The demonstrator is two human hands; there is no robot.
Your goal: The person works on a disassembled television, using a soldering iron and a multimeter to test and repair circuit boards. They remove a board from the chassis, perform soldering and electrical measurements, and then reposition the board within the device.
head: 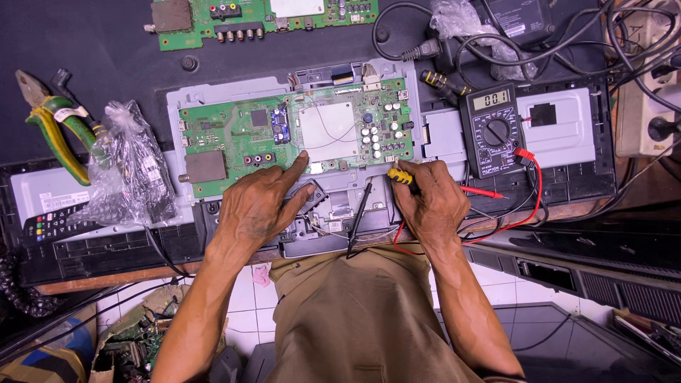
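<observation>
A green circuit board (241, 135) lies on a grey metal chassis (440, 135) in the middle of the bench. My left hand (259, 206) rests on the board's lower edge, index finger stretched onto it and the other fingers spread. My right hand (429, 198) is closed around a small screwdriver with a yellow and black handle (401, 176), its tip at the board's lower right corner. A black probe (358, 216) lies between my hands. A red probe (482, 191) sticks out to the right of my right hand.
A black multimeter (494, 128) with red and black leads sits right of the board. Yellow-green pliers (50, 124) and a clear plastic bag (131, 167) lie left. A second green board (248, 18) is at the back. Cables and a power strip (645, 106) crowd the right.
</observation>
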